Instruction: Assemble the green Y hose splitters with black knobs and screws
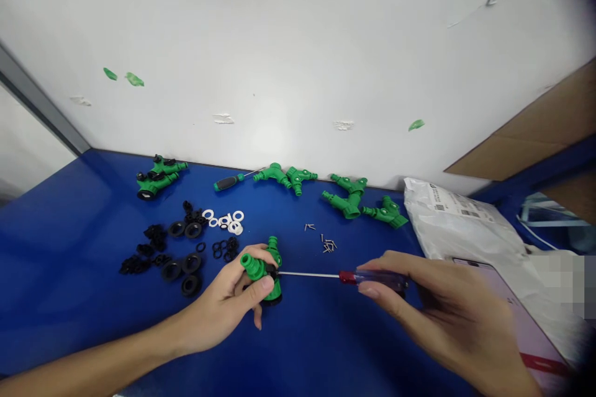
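My left hand (242, 285) grips a green Y-shaped hose connector (252, 267) with a black part at its middle, fingers and thumb closed round it. A screwdriver (310, 275) with a red and clear purple handle lies level in my right hand (433, 304), its fingers closed on the handle. The tip of its thin shaft meets the black part of the connector, near my left thumb; the exact contact point is hidden. Small screws (328, 246) lie loose on the blue table (321, 341) just beyond the shaft.
Black rings (171, 270), black small parts (156, 237) and white washers (235, 226) lie left. More green connectors (347, 203) and a green-black screwdriver (229, 182) line the wall. Two connectors with black parts (158, 185) stand far left. A white plastic bag (433, 211) and phone (535, 329) are right.
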Demonstrator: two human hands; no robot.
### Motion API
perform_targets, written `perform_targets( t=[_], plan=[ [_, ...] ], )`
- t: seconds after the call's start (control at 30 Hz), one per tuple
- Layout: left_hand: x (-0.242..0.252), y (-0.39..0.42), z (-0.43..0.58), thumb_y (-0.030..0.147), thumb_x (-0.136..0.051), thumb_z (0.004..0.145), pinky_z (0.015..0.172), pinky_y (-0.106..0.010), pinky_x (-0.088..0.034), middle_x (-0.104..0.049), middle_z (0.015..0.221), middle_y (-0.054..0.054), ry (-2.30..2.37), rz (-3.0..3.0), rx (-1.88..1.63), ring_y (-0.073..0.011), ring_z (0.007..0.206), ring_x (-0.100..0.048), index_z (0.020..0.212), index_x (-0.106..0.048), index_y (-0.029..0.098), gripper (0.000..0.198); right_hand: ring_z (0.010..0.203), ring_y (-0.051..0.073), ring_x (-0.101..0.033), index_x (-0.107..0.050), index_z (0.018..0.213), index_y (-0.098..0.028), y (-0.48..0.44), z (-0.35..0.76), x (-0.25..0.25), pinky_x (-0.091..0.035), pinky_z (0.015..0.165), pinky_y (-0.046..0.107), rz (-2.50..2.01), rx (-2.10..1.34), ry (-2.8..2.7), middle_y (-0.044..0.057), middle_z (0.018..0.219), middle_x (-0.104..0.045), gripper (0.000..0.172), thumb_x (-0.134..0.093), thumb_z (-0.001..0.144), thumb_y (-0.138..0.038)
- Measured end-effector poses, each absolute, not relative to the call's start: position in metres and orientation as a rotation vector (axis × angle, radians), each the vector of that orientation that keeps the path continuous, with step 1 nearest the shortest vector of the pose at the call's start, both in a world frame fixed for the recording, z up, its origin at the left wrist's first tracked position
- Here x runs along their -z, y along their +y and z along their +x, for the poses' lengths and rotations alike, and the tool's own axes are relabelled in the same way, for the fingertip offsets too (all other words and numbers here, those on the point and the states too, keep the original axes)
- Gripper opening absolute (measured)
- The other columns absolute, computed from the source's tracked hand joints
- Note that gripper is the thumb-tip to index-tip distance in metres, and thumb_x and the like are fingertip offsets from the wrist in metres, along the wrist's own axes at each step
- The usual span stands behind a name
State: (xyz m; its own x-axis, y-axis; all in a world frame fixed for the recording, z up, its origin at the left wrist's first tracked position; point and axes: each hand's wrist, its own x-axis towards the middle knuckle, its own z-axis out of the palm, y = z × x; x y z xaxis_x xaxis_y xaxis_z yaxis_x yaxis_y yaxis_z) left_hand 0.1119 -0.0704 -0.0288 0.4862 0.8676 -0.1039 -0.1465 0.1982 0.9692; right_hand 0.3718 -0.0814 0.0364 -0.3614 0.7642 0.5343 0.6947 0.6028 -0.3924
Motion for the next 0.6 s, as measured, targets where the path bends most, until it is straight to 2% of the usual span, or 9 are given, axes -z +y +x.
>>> perform_targets(
  t=[0.07,0.17,0.3,0.5,0.6],
  plan=[
    [0.0272,-0.0706,0.1122,0.049,-0.064,0.089,0.057,-0.027,-0.058,-0.057,0.096,-0.005,0.783,1.135,-0.821,-0.0133,0.070,-0.058,0.102,-0.059,0.021,0.031,0.048,0.013,-0.067,-0.069,0.098,-0.026,-0.0811,0.3716,-0.0343,-0.056,0.051,0.022,-1.171,-0.124,-2.116,-0.002,0.072,-0.076,0.010,-0.071,0.088,-0.027],
    [0.0285,-0.0708,0.1120,0.049,-0.064,0.089,0.058,-0.028,-0.058,-0.055,0.105,-0.006,0.789,1.132,-0.810,-0.0104,0.066,-0.055,0.102,-0.059,0.022,0.031,0.059,0.015,-0.072,-0.068,0.105,-0.028,-0.0811,0.3708,-0.0360,-0.060,0.060,0.024,-1.122,-0.182,-2.061,-0.001,0.081,-0.078,0.017,-0.070,0.089,-0.023],
    [0.0331,-0.0709,0.1114,0.049,-0.063,0.089,0.060,-0.029,-0.059,-0.050,0.116,-0.006,0.803,1.132,-0.827,-0.0079,0.065,-0.054,0.103,-0.060,0.023,0.030,0.067,0.015,-0.074,-0.070,0.099,-0.029,-0.0806,0.3708,-0.0421,-0.060,0.062,0.023,-1.032,-0.355,-2.124,-0.002,0.081,-0.078,0.018,-0.071,0.087,-0.017],
    [0.0325,-0.0703,0.1104,0.050,-0.062,0.090,0.060,-0.032,-0.059,-0.046,0.124,-0.007,0.814,1.165,-0.824,-0.0056,0.059,-0.056,0.105,-0.057,0.023,0.032,0.056,0.016,-0.073,-0.073,0.093,-0.026,-0.0793,0.3686,-0.0377,-0.061,0.060,0.024,-1.128,-0.190,-2.075,-0.002,0.074,-0.078,0.008,-0.074,0.086,-0.031],
    [0.0303,-0.0703,0.1104,0.051,-0.062,0.090,0.061,-0.033,-0.059,-0.046,0.126,-0.008,0.815,1.166,-0.806,-0.0060,0.060,-0.057,0.105,-0.058,0.023,0.032,0.055,0.015,-0.072,-0.073,0.088,-0.026,-0.0792,0.3679,-0.0366,-0.059,0.056,0.022,-1.139,-0.217,-2.072,-0.002,0.072,-0.078,0.006,-0.073,0.086,-0.031]
  ],
)
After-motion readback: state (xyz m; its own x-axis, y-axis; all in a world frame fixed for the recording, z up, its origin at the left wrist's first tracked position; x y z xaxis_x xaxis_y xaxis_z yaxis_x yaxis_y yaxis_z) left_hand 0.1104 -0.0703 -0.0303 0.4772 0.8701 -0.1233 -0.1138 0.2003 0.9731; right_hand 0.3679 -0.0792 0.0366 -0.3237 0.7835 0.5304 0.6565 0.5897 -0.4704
